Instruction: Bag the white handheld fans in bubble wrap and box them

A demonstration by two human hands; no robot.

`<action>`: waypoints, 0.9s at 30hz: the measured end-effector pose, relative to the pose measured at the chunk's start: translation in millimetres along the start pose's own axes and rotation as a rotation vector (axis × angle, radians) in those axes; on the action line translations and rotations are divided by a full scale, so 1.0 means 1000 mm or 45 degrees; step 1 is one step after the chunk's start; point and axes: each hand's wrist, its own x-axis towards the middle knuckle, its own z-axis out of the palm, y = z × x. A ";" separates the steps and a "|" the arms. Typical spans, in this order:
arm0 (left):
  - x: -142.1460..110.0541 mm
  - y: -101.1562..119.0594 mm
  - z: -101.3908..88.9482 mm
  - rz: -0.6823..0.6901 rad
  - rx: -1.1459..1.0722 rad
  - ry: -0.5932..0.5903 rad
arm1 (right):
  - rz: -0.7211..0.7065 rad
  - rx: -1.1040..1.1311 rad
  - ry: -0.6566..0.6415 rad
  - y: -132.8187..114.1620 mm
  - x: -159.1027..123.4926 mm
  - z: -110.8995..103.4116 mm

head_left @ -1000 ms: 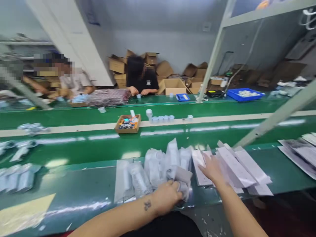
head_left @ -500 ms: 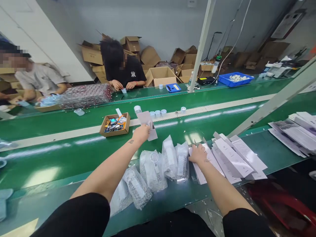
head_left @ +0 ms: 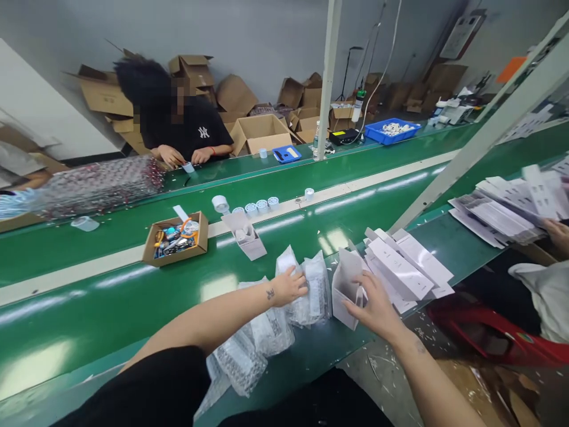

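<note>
My left hand [head_left: 290,287] is closed on the upper part of a bubble-wrap pouch [head_left: 299,311], its fingertips bent over the plastic. More such pouches lie on both sides, one by my left forearm [head_left: 242,362] and one to the right [head_left: 316,287]. With my right hand [head_left: 373,302] I grip the side of a white carton [head_left: 344,290] that stands unfolded, its top flaps up. Flat white cartons [head_left: 400,267] are piled right behind that hand. Another open carton [head_left: 244,236], with a pale item in it, is on the green belt.
A cardboard box of small parts [head_left: 175,238] and several white round pieces [head_left: 262,206] are on the belt. A slanted metal post [head_left: 462,142] rises at right. Across the line a co-worker [head_left: 182,124] handles a small cup; another person's hand [head_left: 555,234] touches cartons at far right.
My left hand has let go of the filled carton on the belt and come back to the pouches. In my right hand a flat carton has become an opened one. The view has turned right.
</note>
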 end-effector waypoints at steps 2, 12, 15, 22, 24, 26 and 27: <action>0.007 -0.001 0.004 0.030 -0.027 -0.014 | -0.034 0.062 -0.012 0.004 -0.014 0.007; -0.044 0.039 -0.078 -0.486 -0.783 1.099 | -0.017 0.298 -0.081 -0.007 -0.026 0.018; -0.030 0.079 -0.072 -0.605 -1.241 1.357 | -0.022 0.305 -0.097 -0.007 -0.024 0.018; -0.001 0.108 -0.022 -0.953 -1.156 1.490 | 0.100 0.352 -0.113 0.010 -0.031 0.012; 0.006 0.113 -0.019 -0.951 -0.924 1.358 | 0.022 0.337 -0.142 0.006 -0.031 0.013; 0.016 0.123 -0.020 -0.867 -0.645 1.003 | -0.033 0.325 -0.151 0.000 -0.031 0.015; 0.020 0.130 -0.022 -0.831 -0.520 0.789 | -0.042 0.335 -0.148 -0.002 -0.032 0.017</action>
